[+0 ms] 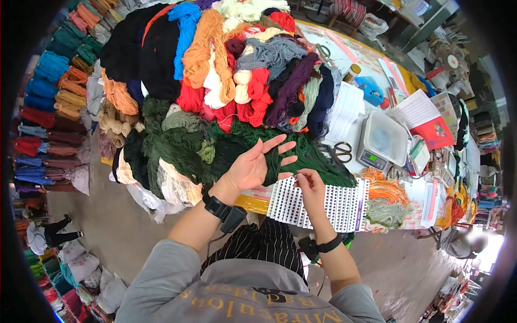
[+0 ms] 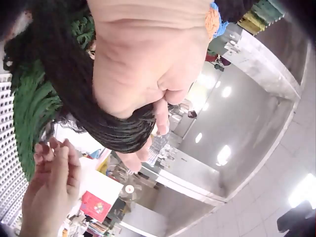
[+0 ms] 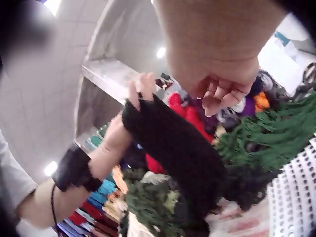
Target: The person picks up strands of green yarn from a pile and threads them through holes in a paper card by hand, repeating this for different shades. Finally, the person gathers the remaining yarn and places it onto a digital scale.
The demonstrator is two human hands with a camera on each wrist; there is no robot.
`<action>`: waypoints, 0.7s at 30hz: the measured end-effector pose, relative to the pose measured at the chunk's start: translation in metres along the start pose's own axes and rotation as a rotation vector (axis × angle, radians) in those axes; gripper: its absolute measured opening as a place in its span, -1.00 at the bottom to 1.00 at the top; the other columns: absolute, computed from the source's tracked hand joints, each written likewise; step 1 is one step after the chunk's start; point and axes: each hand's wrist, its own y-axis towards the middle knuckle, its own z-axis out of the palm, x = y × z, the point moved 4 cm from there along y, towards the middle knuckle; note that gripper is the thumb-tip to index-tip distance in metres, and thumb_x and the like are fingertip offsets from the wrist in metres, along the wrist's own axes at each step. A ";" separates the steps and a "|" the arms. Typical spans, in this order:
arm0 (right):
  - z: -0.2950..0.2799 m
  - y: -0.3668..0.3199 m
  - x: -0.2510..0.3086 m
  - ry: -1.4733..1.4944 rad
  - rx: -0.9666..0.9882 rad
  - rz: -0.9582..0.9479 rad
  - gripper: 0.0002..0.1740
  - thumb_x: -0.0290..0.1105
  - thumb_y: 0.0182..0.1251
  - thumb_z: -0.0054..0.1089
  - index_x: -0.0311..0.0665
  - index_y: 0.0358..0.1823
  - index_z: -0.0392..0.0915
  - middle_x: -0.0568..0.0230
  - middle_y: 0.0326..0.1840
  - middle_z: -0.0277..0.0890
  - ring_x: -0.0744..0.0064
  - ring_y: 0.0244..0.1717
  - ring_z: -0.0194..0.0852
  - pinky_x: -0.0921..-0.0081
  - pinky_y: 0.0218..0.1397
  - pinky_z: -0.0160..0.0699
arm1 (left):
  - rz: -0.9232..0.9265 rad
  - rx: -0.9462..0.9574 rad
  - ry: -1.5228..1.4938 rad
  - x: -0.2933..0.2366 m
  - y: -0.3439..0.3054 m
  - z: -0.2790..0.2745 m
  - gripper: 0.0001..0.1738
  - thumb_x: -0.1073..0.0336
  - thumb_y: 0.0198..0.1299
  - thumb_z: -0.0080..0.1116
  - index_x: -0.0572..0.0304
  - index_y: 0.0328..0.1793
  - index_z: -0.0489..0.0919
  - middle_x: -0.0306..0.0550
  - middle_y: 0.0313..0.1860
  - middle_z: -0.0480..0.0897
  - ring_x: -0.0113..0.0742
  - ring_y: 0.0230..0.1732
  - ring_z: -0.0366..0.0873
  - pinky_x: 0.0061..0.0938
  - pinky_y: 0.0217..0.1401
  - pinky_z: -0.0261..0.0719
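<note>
A hank of very dark, almost black yarn is looped over the fingers of my left hand. That palm faces up in the head view, its fingers straight and spread, and the yarn hangs toward the table. My right hand is close by on the right, fingers curled and thumb tip near the index fingertip. No strand shows between those fingertips, and I cannot tell if they pinch one. Green yarn lies just beyond both hands. Beneath the right hand is a white sheet with rows of dark holes.
A large pile of coloured yarn hanks covers the table's left part. Black-handled scissors and a digital scale lie to the right. Orange yarn is beside the holed sheet. Shelves of yarn stand at far left.
</note>
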 end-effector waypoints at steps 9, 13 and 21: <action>0.049 -0.034 0.088 -0.227 0.015 -0.298 -0.72 -0.50 0.15 0.31 -0.40 -0.12 0.48 0.26 -0.28 0.41 0.57 -0.39 0.42 0.61 -0.30 0.42 | 0.081 0.103 0.344 0.012 -0.026 0.041 -0.34 -0.11 0.46 -0.38 0.12 0.53 0.14 -0.14 0.52 0.15 -0.17 0.49 0.09 -0.17 0.53 0.03; 0.051 -0.039 0.092 -0.386 -0.006 -0.326 -0.75 -0.47 0.18 0.31 -0.41 -0.17 0.49 0.31 -0.27 0.44 0.57 -0.42 0.40 0.62 -0.33 0.40 | 0.032 0.154 0.490 0.018 -0.039 0.046 -0.35 -0.10 0.47 -0.39 0.14 0.52 0.14 -0.16 0.52 0.15 -0.21 0.49 0.08 -0.17 0.52 0.03; 0.041 -0.047 0.096 0.489 0.098 0.173 -0.84 -0.37 0.40 0.09 -0.34 -0.17 0.50 0.28 -0.41 0.58 0.65 -0.54 0.45 0.76 -0.48 0.30 | 0.021 0.184 0.177 0.009 -0.055 0.053 -0.32 -0.16 0.44 -0.38 0.07 0.53 0.11 -0.01 0.43 0.28 -0.09 0.39 0.26 -0.12 0.46 0.19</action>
